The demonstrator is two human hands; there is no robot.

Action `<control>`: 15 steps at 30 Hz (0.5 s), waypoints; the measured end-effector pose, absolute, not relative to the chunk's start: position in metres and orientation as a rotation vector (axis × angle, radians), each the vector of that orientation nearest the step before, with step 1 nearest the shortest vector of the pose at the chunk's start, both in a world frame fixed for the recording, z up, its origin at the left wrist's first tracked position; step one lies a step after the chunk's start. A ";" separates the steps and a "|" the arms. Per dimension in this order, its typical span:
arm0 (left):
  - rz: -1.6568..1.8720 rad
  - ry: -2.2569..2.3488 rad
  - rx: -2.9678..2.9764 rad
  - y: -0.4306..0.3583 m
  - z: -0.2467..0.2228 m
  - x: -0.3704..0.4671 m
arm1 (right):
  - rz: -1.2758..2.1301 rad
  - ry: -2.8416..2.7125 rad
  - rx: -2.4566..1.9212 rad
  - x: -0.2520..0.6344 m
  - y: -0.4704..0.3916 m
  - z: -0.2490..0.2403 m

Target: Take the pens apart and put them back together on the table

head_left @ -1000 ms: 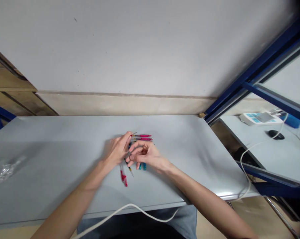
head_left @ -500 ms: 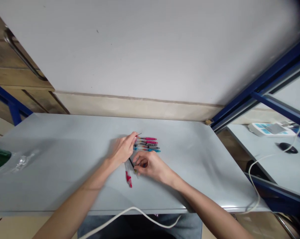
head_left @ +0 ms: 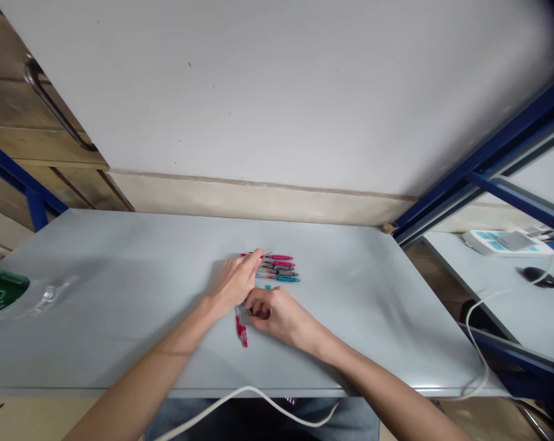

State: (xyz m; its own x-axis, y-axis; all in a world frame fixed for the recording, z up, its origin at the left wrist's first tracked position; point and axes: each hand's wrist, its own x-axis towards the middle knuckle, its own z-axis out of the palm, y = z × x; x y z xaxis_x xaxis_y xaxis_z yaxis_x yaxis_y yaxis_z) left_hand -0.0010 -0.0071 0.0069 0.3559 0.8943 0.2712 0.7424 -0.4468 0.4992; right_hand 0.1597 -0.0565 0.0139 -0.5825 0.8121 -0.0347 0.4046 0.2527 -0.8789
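Several pens lie side by side on the grey table, among them a pink pen [head_left: 282,257] and a blue pen [head_left: 288,278]. My left hand [head_left: 239,277] is closed beside their left ends, and a thin tip sticks out past its fingers. Just below, my right hand [head_left: 273,312] has its fingers curled in a pinch close to my left palm; what it grips is mostly hidden. A clear pen part with a red clip [head_left: 241,331] lies between my wrists, nearer the front edge.
On the grey table [head_left: 134,294], a green can [head_left: 3,291] and clear plastic [head_left: 47,297] lie at the far left. A white cable [head_left: 247,388] crosses the front edge. Blue frame posts [head_left: 442,196] stand right; beyond are a white device [head_left: 502,242] and a black mouse [head_left: 540,277].
My right hand has moved in against my left, and the dark rod between them is now mostly hidden. The view has shifted slightly.
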 end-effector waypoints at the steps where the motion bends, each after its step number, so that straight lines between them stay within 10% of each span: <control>1: 0.740 1.465 2.329 -0.007 0.007 -0.001 | 1.256 -2.116 -1.123 0.159 -0.057 0.014; 15: 0.835 1.382 2.289 -0.002 0.001 -0.006 | 1.097 -1.653 -1.047 0.178 -0.035 0.031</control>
